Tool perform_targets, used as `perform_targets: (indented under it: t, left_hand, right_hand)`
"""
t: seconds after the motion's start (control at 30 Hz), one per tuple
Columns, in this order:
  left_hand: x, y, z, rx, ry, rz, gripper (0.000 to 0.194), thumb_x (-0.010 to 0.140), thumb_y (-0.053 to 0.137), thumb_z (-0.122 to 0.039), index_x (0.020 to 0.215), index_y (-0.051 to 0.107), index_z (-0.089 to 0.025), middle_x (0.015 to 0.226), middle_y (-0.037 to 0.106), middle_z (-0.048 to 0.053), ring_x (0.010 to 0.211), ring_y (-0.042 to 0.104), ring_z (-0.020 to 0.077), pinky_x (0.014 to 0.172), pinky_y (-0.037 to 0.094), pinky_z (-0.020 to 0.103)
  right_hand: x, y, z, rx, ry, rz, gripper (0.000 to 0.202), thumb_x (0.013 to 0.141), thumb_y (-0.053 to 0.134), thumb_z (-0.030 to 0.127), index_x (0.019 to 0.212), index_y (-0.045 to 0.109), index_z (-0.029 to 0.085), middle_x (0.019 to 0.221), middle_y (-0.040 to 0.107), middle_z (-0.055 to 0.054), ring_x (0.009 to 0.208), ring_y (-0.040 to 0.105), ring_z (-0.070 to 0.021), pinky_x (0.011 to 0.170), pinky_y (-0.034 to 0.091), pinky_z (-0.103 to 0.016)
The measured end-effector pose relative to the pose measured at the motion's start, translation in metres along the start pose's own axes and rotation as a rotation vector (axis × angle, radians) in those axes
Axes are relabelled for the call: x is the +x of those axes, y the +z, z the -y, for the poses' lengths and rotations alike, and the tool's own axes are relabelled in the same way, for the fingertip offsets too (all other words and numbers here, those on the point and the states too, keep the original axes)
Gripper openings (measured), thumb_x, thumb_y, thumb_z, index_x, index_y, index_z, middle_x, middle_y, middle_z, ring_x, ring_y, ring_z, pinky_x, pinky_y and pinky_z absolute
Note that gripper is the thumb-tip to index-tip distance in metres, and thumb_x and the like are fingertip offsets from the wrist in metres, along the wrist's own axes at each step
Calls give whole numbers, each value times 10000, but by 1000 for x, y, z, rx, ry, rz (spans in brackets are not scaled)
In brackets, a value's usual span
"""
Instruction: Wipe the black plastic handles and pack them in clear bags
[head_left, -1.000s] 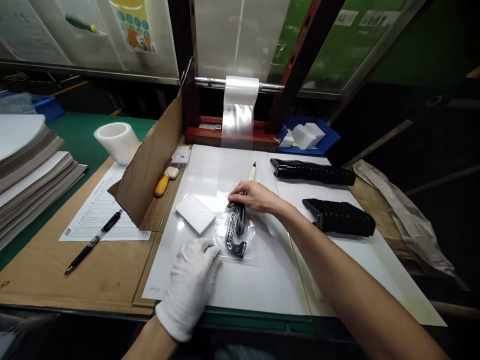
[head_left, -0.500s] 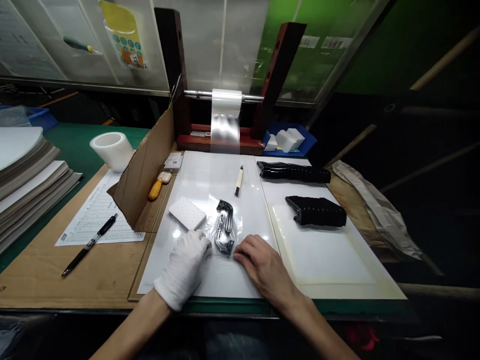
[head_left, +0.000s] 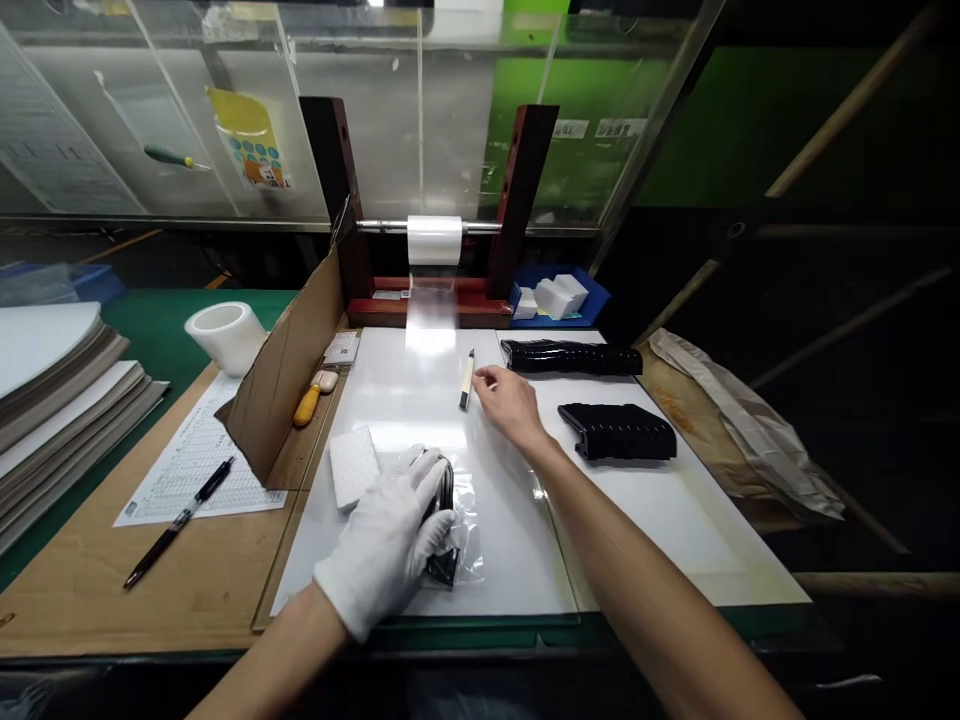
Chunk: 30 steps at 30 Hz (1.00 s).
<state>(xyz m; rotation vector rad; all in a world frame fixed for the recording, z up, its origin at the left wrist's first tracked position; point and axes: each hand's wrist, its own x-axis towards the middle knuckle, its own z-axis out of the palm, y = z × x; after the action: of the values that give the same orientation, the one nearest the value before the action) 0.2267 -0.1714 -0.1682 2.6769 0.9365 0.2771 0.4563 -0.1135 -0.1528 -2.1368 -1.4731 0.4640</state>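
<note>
Pressing down flat with its fingers spread, the gloved left hand [head_left: 390,545] covers a black plastic part [head_left: 444,520] sealed in a clear bag [head_left: 469,525], which lies on the white board [head_left: 420,400] near the board's front edge. Just left of the bagged part, a white foam pad [head_left: 351,466] rests on the same board, close to the glove's fingertips. The bare right hand [head_left: 510,398] reaches toward the back of the board, fingers loosely curled and holding nothing, its fingertips just beside a slim cream-handled knife [head_left: 467,379] but, as far as can be told, not gripping it. Behind the knife, at the board's far edge, a roll of clear film [head_left: 434,240] hangs on a steel bar between two red posts. To the right of the board lie two black ribbed parts [head_left: 616,432]. To its left stand a cardboard flap [head_left: 289,370], a yellow-handled tool [head_left: 311,395], a printed sheet [head_left: 199,460] and a black pen [head_left: 180,520].
</note>
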Motion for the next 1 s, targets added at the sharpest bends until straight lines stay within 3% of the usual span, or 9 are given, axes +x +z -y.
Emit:
perform_targets:
  t: [0.07, 0.17, 0.3, 0.43, 0.6, 0.7, 0.83, 0.93, 1.0]
  left_hand:
    - [16, 6, 2, 41, 1, 99, 578, 1024, 418, -307, 1558, 313, -110, 1637, 302, 143, 1526, 213, 309, 1217, 323, 477]
    - [27, 16, 3, 64, -25, 160, 604, 1013, 440, -306, 1560, 311, -85, 1638, 275, 174, 1516, 230, 329, 1219, 308, 502]
    - [29, 11, -4, 65, -40, 147, 586, 966, 528, -261, 1508, 403, -74, 1586, 369, 211, 1468, 341, 369, 1192, 329, 566]
    - [30, -12, -1, 44, -54, 61, 558, 907, 658, -292, 1420, 509, -130, 1481, 532, 176, 1398, 452, 363, 1146, 409, 528]
    - [56, -43, 47, -112, -166, -275, 639, 979, 575, -339, 1544, 335, -161, 1534, 468, 147, 1439, 397, 267, 1202, 328, 454]
    - [90, -44, 83, -180, -138, -177, 812, 924, 660, -366, 1585, 245, -142, 1580, 406, 154, 1482, 334, 273, 1211, 314, 420]
    - [129, -28, 118, -190, -107, -23, 952, 810, 762, -340, 1592, 242, -179, 1644, 279, 154, 1506, 282, 301, 1185, 346, 383]
    - [138, -14, 133, -162, -123, 57, 1000, 760, 782, -376, 1591, 253, -201, 1625, 306, 182, 1492, 298, 355, 1170, 350, 442]
    - [137, -7, 140, -137, -143, 94, 1003, 758, 770, -447, 1588, 267, -192, 1616, 303, 215, 1502, 246, 398, 1186, 288, 513]
  right_hand:
    - [35, 13, 4, -61, 83, -62, 312, 987, 604, 382, 1219, 612, 173, 1248, 625, -90, 1121, 618, -240, 986, 503, -484]
    - [61, 30, 1, -109, 133, -62, 317, 971, 634, 358, 1223, 611, 168, 1289, 600, -100, 1140, 608, -250, 978, 516, -481]
    - [64, 33, -11, -76, 104, 3, 280, 973, 633, 358, 1180, 629, 170, 1221, 631, -92, 1058, 639, -220, 922, 549, -429]
    - [45, 15, -25, 40, 10, 80, 288, 997, 597, 377, 1182, 613, 157, 1090, 665, -63, 886, 673, -172, 771, 592, -351]
    - [24, -24, -34, 94, -211, 224, 310, 1039, 509, 368, 1276, 609, 195, 1139, 681, -68, 823, 679, -149, 710, 581, -306]
    - [32, -28, -20, 2, -351, 237, 251, 1013, 556, 372, 1185, 705, 267, 1096, 706, -41, 927, 660, -180, 851, 540, -354]
    - [54, 6, 12, -159, -498, 168, 179, 981, 610, 274, 1122, 710, 226, 1054, 681, -36, 941, 632, -193, 895, 507, -412]
    - [65, 32, 22, -230, -567, 142, 159, 998, 573, 245, 1098, 686, 195, 1062, 660, -39, 925, 621, -180, 867, 514, -390]
    - [68, 35, 16, -256, -592, 142, 169, 1005, 550, 239, 1094, 688, 198, 1041, 654, -38, 901, 612, -175, 824, 511, -361]
